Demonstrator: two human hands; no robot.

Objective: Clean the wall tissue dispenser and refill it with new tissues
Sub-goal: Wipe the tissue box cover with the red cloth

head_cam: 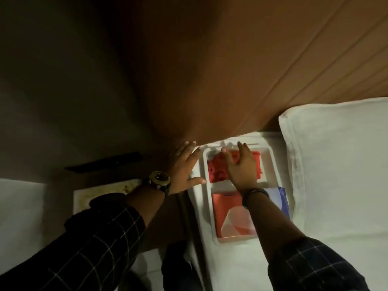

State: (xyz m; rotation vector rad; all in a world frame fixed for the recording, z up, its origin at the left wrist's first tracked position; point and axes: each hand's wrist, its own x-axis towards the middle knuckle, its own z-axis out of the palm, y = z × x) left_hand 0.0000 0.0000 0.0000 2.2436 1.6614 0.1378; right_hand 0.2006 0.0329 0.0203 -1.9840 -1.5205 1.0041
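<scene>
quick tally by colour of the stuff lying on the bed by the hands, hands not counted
Red: 2, the crumpled red cloth under the right hand and the flat red-orange packet.
White: 2, the open white plastic dispenser case and the white pillow.
Blue: 1, the blue plastic packet.
Total: 5

White bed (pixel 241 267) carries open white dispenser (pixel 269 164), white pillow (pixel 340 164), blue packet (pixel 282 198).

Dim, warm light is falling from the right, brightening the pillow (pixel 340 156) and bed (pixel 210 259) while the left side is sinking into deep shadow. The whole picture is looking soft and slightly blurred, with wide-angle bending showing in the wall (pixel 273 59) grooves near the edges.
</scene>
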